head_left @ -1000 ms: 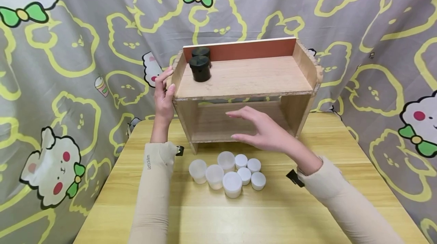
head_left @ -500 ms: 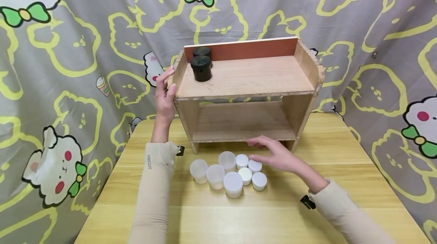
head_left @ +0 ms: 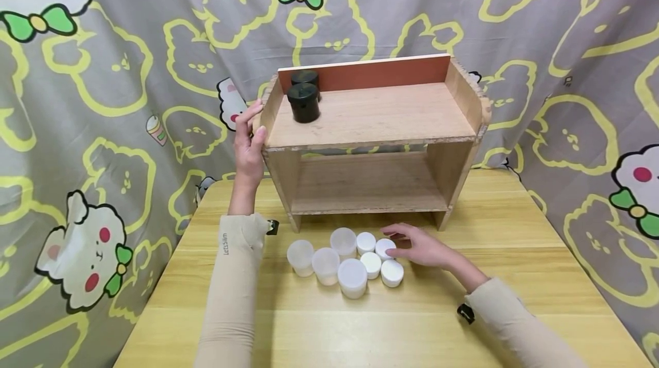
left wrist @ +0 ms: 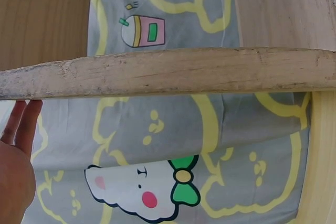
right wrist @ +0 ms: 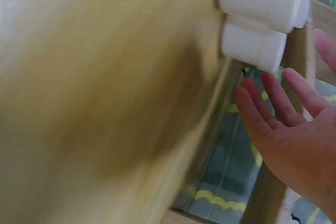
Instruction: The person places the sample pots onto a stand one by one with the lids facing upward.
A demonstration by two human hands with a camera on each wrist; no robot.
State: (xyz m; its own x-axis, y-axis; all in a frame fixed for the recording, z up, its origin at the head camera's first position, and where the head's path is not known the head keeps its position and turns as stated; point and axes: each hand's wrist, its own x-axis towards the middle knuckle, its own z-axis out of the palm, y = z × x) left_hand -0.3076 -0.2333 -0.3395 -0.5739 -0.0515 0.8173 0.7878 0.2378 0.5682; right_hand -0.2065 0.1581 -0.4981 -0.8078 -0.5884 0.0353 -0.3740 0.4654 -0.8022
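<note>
My left hand point(head_left: 249, 147) holds the left side panel of a two-tier wooden shelf point(head_left: 370, 116). In the left wrist view, two fingertips reach the edge of that panel point(left wrist: 173, 72); the thumb is hidden there. At the right end of a cluster, my right hand point(head_left: 424, 246) hovers with thumb and fingers apart around a small white lidded jar point(head_left: 384, 246). The right wrist view has its spread fingers point(right wrist: 283, 103) just short of a white jar point(right wrist: 252, 43). Other small white jars point(head_left: 392, 272) and larger translucent lidded tubs point(head_left: 325, 265) stand close together.
Two black lidded jars point(head_left: 304, 105) stand at the left of the shelf's upper tier, one behind the other. The shelf stands at the back of the wood-grain table point(head_left: 329, 333). A patterned grey curtain point(head_left: 195, 59) hangs behind and beside it.
My right hand has come down from in front of the shelf's lower tier to the small white jars at the right, thumb and fingers still apart. My left hand has stayed on the side panel.
</note>
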